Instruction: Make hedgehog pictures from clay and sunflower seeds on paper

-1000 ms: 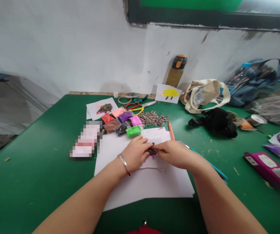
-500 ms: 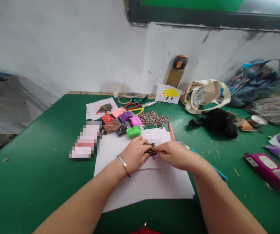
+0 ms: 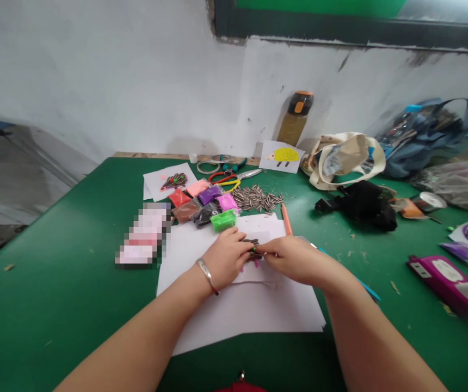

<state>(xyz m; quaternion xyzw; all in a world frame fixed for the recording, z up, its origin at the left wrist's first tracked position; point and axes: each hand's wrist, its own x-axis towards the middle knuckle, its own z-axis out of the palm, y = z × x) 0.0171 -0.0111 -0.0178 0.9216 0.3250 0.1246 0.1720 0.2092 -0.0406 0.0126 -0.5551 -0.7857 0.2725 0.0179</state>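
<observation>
My left hand [image 3: 226, 258] and my right hand [image 3: 295, 260] meet over a white paper sheet [image 3: 242, 310], fingertips pinching a small cluster of dark striped sunflower seeds [image 3: 253, 249] with a bit of pink clay below it. The fingers hide part of the cluster. A silver bangle [image 3: 207, 275] circles my left wrist. Just beyond my left hand lies a bright green clay packet [image 3: 223, 220]. A loose pile of sunflower seeds [image 3: 256, 198] lies farther off, and an orange pencil [image 3: 286, 219] lies near my right hand.
Several colored clay packets [image 3: 201, 204] lie beyond the paper, beside pliers and scissors [image 3: 228, 179]. A hedgehog picture card [image 3: 282, 157] and a bottle [image 3: 295, 117] stand by the wall. A canvas bag [image 3: 342, 162] and black cloth [image 3: 360, 206] lie right; a blurred pink stack [image 3: 142, 234] lies left.
My hands stay almost in place. More of the seed cluster now shows above my left fingers than a second ago.
</observation>
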